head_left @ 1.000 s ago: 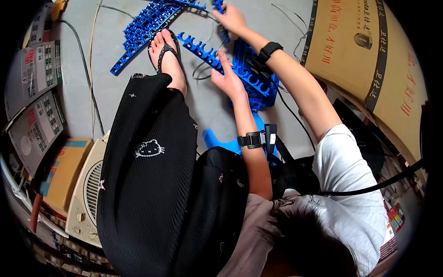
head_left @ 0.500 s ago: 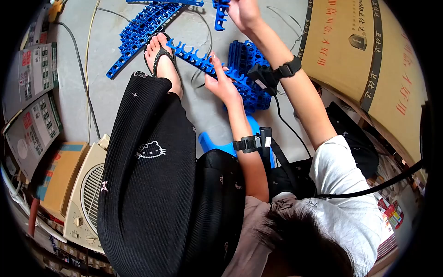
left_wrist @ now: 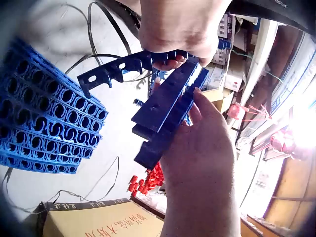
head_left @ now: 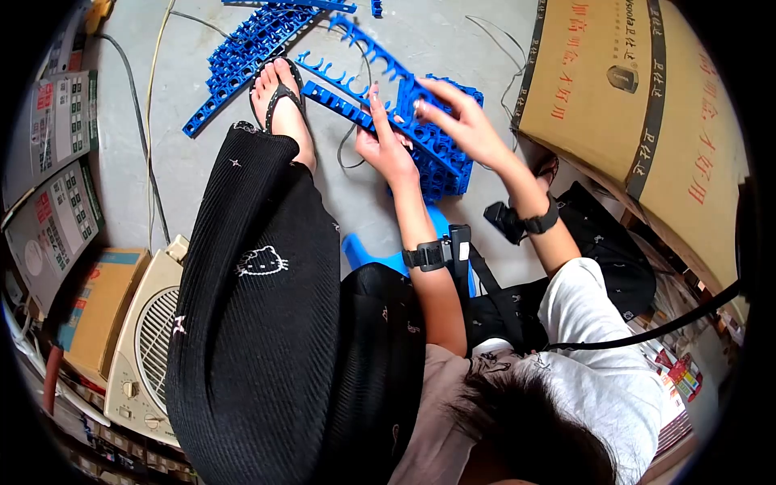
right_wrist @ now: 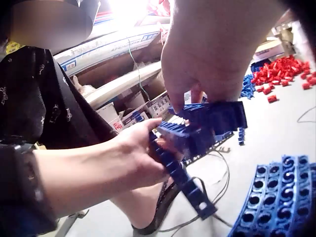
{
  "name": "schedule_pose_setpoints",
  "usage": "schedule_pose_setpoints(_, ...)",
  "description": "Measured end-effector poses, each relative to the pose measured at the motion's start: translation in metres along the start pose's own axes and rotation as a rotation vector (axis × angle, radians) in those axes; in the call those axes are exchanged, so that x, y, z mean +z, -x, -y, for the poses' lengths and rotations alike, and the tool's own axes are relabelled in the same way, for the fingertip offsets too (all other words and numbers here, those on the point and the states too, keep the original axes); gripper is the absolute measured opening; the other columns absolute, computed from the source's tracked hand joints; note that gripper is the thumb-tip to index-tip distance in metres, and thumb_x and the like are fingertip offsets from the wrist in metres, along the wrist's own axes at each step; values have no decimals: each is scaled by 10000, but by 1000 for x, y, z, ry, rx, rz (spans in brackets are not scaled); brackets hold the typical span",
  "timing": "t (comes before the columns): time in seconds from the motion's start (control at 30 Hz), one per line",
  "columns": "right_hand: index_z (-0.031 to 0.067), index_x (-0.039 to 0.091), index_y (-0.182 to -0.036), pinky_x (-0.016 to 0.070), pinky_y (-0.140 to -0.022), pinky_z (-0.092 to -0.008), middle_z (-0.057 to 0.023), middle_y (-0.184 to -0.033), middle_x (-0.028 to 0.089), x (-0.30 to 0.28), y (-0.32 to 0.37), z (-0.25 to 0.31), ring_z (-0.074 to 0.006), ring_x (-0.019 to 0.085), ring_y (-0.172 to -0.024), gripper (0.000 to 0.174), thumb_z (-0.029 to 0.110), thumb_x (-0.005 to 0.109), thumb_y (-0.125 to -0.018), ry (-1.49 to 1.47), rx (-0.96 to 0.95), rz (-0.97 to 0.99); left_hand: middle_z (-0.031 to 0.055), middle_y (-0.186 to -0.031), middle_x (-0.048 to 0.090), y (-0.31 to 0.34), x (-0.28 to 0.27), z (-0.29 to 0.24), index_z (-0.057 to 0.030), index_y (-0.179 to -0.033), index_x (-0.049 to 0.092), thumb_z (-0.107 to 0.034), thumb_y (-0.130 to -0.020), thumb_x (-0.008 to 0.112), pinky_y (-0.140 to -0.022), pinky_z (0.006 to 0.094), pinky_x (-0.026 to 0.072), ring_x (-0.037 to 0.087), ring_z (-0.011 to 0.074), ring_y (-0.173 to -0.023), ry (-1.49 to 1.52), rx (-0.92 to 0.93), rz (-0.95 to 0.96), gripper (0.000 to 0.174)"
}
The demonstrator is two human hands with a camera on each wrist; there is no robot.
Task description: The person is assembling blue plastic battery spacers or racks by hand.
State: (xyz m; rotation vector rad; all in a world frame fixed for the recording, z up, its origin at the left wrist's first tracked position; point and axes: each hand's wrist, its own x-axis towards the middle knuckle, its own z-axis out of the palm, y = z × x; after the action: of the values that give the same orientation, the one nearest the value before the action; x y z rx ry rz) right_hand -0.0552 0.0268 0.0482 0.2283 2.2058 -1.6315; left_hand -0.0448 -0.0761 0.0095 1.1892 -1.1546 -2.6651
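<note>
Right hand (head_left: 473,129) down from top edge, fingers pinching blue plastic notched strip (head_left: 378,56); strip now meets matching blue strips (head_left: 327,99) gripped by left hand's (head_left: 390,153) fingers, upper centre. Blue latticed plastic stack (head_left: 443,184) just beside.

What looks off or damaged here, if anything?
Small red pieces lie scattered on the floor, one apart from the main cluster; looks like a spill, though they may be kept there. Loose cables trail across the floor too. No clear damage on the held blue strips, but fine cracks wouldn't show.
</note>
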Motion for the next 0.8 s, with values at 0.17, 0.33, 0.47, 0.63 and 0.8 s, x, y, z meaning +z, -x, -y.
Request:
schedule_pose_setpoints(0.17, 5, 498, -1189, 421, -816, -296, -133, -1020, 557, 9, 18, -4, -193, 537, -934, 383, 174, 553, -850, 175, -106, -59, -57, -499, 428, 4, 4, 6, -84, -704, 526, -257, -869, 560, -314, 184, 209, 335, 1, -358, -17, -2, 69, 241)
schedule_pose_setpoints(0.33, 17, 489, -1206, 422, -784, -291, -129, -950, 546, 5, 25, -1, -199, 529, -866, 392, 169, 548, -850, 298, -132, -93, -56, -491, 424, 8, 10, 11, -84, -702, 530, -256, -870, 558, -311, 184, 224, 338, 5, -354, -26, 11, 96, 243)
schedule_pose_setpoints(0.47, 16, 454, -1240, 412, -768, -294, -121, -899, 510, 1, 32, -3, -209, 510, -842, 429, 182, 543, -854, 227, -75, -85, -58, -559, 480, 9, 9, 15, -91, -743, 558, -238, -859, 567, -338, 177, 234, 370, 5, -395, -33, -9, 148, 187)
schedule_pose_setpoints(0.63, -19, 452, -1218, 412, -796, -327, -143, -944, 519, -1, 43, -5, -258, 511, -896, 506, 256, 589, -816, 409, -66, -142, -64, -626, 494, 5, 9, 29, -70, -754, 589, -199, -847, 598, -419, 167, 278, 396, -9, -502, -93, -94, 220, 159)
schedule_pose_setpoints(0.8, -48, 525, -1058, 426, -787, -367, -147, -913, 535, -16, 50, -21, -286, 508, -919, 470, 281, 645, -744, 700, -54, -210, -24, -758, 572, 7, 3, 45, -13, -857, 601, -162, -829, 618, -578, 199, 395, 481, 33, -671, -260, -183, 386, 153)
